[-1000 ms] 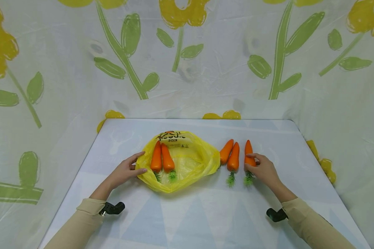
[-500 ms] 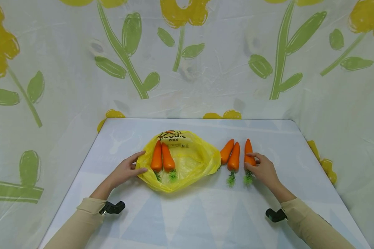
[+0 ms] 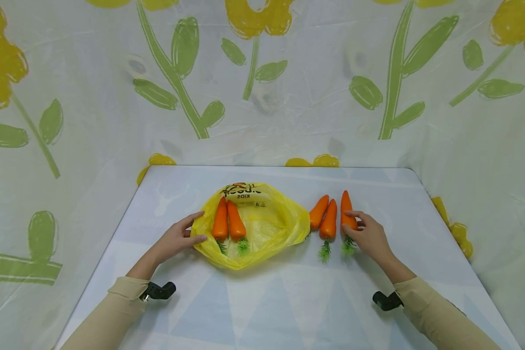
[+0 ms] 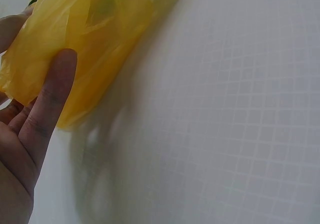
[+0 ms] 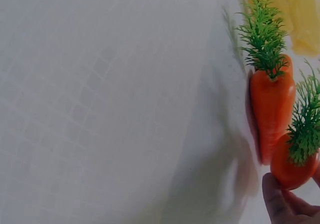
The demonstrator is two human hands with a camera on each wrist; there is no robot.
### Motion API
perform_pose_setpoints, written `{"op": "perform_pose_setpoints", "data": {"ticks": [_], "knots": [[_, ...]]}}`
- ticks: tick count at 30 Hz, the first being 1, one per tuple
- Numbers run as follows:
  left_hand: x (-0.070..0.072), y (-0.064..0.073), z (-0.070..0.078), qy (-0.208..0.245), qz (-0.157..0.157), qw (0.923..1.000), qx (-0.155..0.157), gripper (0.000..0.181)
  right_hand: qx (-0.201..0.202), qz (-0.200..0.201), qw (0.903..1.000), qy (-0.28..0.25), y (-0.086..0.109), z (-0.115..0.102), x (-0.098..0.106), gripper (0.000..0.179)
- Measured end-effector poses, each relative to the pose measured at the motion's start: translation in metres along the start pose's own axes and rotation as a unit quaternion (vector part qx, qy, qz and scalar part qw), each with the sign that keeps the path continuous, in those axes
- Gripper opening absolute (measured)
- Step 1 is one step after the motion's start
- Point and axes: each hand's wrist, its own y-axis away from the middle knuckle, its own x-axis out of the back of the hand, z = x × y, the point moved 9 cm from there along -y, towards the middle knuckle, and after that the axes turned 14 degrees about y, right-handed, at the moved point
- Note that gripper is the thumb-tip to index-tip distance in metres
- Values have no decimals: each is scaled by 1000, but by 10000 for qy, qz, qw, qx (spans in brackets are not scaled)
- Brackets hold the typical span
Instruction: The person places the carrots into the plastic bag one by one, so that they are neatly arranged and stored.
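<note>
My left hand (image 3: 173, 244) holds the left side of a yellow plastic bag (image 3: 267, 243), thumb on the near side and fingers farther up. In the left wrist view the thumb (image 4: 52, 97) presses against the yellow plastic. The bag's mouth is spread wide, and two carrots (image 3: 219, 221) with green tops lie inside. My right hand (image 3: 372, 238) grips another carrot (image 3: 346, 204) between thumb and fingers, its tip pointing away from me. That carrot's thick end and leafy top (image 5: 306, 129) show in the right wrist view, in front of a lying carrot (image 5: 270, 104).
Two more carrots (image 3: 328, 221) lie side by side between the bag and my right hand, the left one against the bag's edge. Everything rests on a pale patterned table (image 3: 271, 311). A flower-printed curtain (image 3: 306, 87) hangs behind and along both sides.
The carrot in my right hand has moved slightly away from me and to the left, and the hand with it. My left hand and the bag have stayed put.
</note>
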Motion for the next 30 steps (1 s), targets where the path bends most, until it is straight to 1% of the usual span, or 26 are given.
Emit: {"op": "perform_pose_setpoints", "data": {"ticks": [9, 21, 30], "knots": [[0, -2, -3, 46, -17, 10000, 20, 83, 57, 49, 9999, -88, 2, -4, 5, 54], [1, -2, -4, -85, 53, 9999, 64, 83, 157, 141, 9994, -257, 3, -11, 7, 50], [0, -1, -4, -66, 37, 10000, 48, 83, 419, 148, 9980, -456, 4, -18, 8, 48]]}}
